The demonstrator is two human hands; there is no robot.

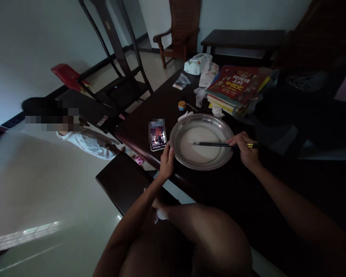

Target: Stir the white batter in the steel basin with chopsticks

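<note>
A wide metal basin (232,154) stands on the dark table in front of me, with a milky white liquid (202,154) in it. My left hand (167,161) grips the basin's left rim, fingers mostly hidden against its side. In my right hand (246,150), above the right rim, is a pair of black chopsticks (213,144) with gold-banded ends. Their tips reach into the liquid near the middle of the basin. Just left of the basin lies a phone (158,136) with its screen lit.
Behind the basin are crumpled tissues (218,111), a small jar with an orange lid (182,105), plastic bags (209,75) and a stack of books (236,86). A person in a white top (89,143) is at the left, beyond a dark bench (121,179).
</note>
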